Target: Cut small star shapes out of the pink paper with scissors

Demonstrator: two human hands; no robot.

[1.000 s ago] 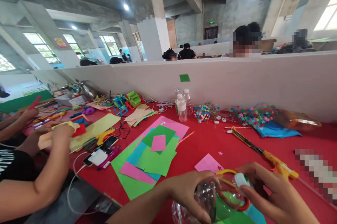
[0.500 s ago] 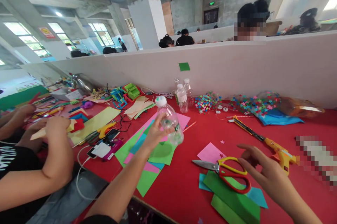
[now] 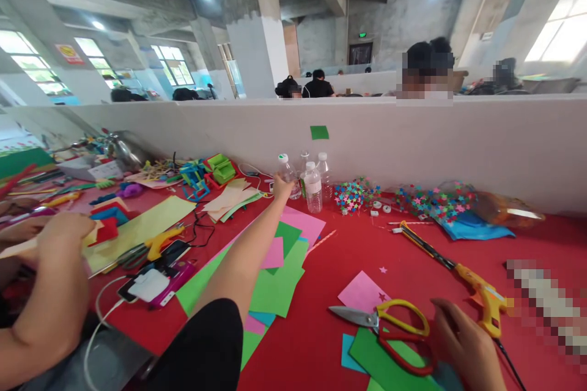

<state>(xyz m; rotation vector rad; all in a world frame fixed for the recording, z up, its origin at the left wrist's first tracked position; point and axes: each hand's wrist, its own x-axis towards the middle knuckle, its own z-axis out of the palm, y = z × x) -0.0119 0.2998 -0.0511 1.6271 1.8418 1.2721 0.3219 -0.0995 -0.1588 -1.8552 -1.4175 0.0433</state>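
"One bottle [image 3: 287,169] is at the back of the red tabletop [image 3: 358,241]. Who has it?"
"The left hand [image 3: 283,188]. Its fingers are wrapped around it, beside three more bottles [image 3: 313,189]."
"And the right hand [image 3: 465,339]?"
"It's near the scissors [image 3: 376,320]. Its fingers are bent, but I can't tell if they hold anything."

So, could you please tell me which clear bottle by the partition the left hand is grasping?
The leftmost clear bottle, with green on its white cap; the left hand grips it, while the other clear bottles stand to its right.
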